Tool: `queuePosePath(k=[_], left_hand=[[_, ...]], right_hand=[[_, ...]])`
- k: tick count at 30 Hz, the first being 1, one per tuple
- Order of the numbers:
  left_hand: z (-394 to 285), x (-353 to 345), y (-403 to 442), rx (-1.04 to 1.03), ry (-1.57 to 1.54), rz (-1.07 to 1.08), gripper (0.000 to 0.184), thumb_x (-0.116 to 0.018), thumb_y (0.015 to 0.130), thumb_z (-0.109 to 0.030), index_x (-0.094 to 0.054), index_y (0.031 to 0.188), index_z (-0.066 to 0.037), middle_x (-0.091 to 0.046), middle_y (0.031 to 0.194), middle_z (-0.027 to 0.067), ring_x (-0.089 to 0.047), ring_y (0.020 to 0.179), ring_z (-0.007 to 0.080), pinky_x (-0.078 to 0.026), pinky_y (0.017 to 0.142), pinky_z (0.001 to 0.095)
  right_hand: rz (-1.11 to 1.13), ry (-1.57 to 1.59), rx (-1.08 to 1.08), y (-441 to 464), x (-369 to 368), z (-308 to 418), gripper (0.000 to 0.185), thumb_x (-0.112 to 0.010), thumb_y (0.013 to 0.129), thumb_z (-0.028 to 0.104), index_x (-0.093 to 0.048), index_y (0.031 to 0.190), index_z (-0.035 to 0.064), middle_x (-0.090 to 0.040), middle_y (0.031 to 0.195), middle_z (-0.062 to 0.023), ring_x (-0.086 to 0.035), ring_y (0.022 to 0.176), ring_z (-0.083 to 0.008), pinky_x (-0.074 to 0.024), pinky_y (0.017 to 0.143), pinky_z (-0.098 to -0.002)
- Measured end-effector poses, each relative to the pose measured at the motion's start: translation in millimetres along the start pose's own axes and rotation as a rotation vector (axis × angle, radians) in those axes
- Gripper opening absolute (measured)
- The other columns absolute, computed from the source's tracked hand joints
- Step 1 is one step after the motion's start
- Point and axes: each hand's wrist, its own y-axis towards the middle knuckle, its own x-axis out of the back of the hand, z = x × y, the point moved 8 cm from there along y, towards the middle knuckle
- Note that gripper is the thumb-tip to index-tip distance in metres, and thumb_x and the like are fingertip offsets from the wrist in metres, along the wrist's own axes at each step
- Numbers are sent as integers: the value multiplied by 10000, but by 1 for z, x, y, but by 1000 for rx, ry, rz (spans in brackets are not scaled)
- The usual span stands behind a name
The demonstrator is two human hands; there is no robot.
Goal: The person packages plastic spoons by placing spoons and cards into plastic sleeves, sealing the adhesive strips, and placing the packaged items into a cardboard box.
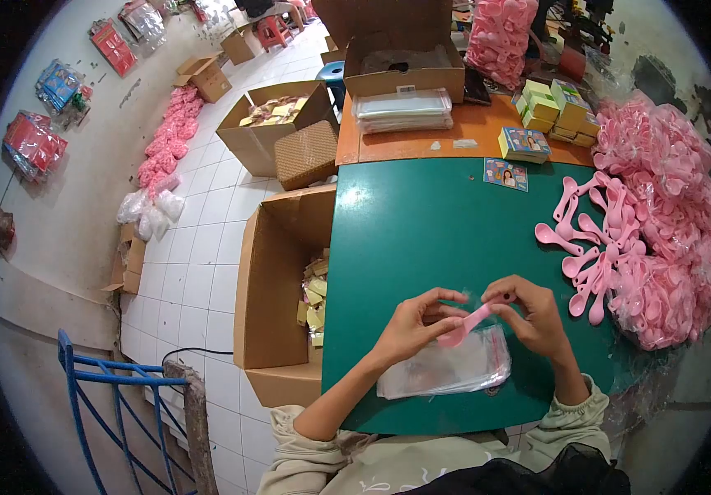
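Observation:
A pink spoon (465, 325) is held at a slant over the green tabletop. Its bowl end lies at the fingers of my left hand (426, 320), which are closed on it. The handle end is pinched by my right hand (530, 315). A wisp of clear plastic shows around the handle between the hands; how it wraps the spoon is hard to make out. Just below both hands lies a stack of clear plastic bags (446, 370). Right of my right hand, loose pink spoons (599, 239) are spread in a pile.
Bagged pink spoons (669, 214) heap along the right edge. Small card stacks (525, 144), a single card (506, 175) and packs of clear sleeves (402, 109) sit at the back. A cardboard box (277, 272) with yellowish packets stands against the table's left side.

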Motion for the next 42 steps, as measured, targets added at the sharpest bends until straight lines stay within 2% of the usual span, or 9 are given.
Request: queuePosePath(k=[3, 6, 13, 22, 25, 28, 31, 34, 42], left_hand=[[-9, 1, -1, -55, -87, -112, 267, -545, 923, -189, -551, 1116, -5, -657, 932, 65, -604, 844, 99, -506, 747, 252], [7, 2, -5, 181, 79, 68, 302, -488, 951, -256, -597, 1044, 10, -622, 832, 31, -557, 748, 73, -507, 728, 248], [2, 10, -3, 4, 83, -81, 304, -483, 951, -251, -631, 983, 13, -591, 749, 16, -526, 683, 57, -477, 658, 229], [-19, 17, -12, -86, -107, -177, 284, -440, 972, -196, -617, 971, 27, -646, 820, 66, -595, 737, 85, -472, 664, 211], [-21, 27, -15, -92, -126, -240, 282, -439, 973, -189, -600, 981, 42, -655, 856, 106, -620, 767, 112, -501, 690, 233], [-24, 32, -16, -77, -275, -259, 279, -447, 969, -187, -590, 988, 52, -657, 880, 134, -629, 779, 133, -524, 710, 261], [-25, 35, -18, -97, -248, -265, 279, -450, 968, -189, -589, 988, 53, -659, 889, 143, -635, 790, 148, -533, 717, 273], [-26, 39, -19, -92, -244, -275, 282, -451, 968, -191, -587, 989, 55, -658, 889, 146, -637, 795, 152, -532, 718, 270], [-24, 37, -19, -77, -295, -278, 284, -448, 970, -194, -579, 994, 56, -656, 883, 145, -636, 793, 156, -532, 723, 270]], right_hand=[[-94, 180, -47, -1, 0, -6, 270, -653, 775, -30, -531, 1016, -13, -601, 993, -91, -588, 830, -110, -506, 746, -240], [-218, 250, -4, -3, 6, -17, 338, -681, 761, -35, -495, 1042, -6, -582, 1035, -107, -583, 860, -115, -514, 767, -246], [-441, 349, 52, -11, 3, -14, 300, -669, 787, -20, -490, 1028, -7, -578, 1075, -157, -590, 911, -135, -508, 811, -265], [187, -135, 341, 6, -52, 17, 619, -384, 871, 620, -565, 1171, 110, -435, 1329, -169, -441, 1165, -350, -402, 917, -448], [283, 108, 258, 44, -31, 6, 532, -421, 889, 560, -659, 1032, 106, -459, 1308, -142, -440, 1157, -306, -373, 948, -429], [14, -269, -15, 117, 42, -69, 365, -485, 911, 349, -659, 938, 29, -590, 1104, -150, -534, 1044, -291, -414, 891, -363], [-428, -864, -37, 156, 126, -149, 430, -599, 831, 309, -546, 1145, 21, -516, 1121, -199, -513, 1030, -363, -429, 865, -413], [-542, -1003, -280, 155, 143, -185, 634, -652, 778, 308, -393, 1297, 53, -448, 1162, -229, -495, 1040, -399, -425, 872, -437], [-494, -983, -232, 144, 138, -190, 648, -675, 756, 216, -373, 1316, 97, -455, 1115, -225, -476, 1051, -393, -423, 873, -452]])
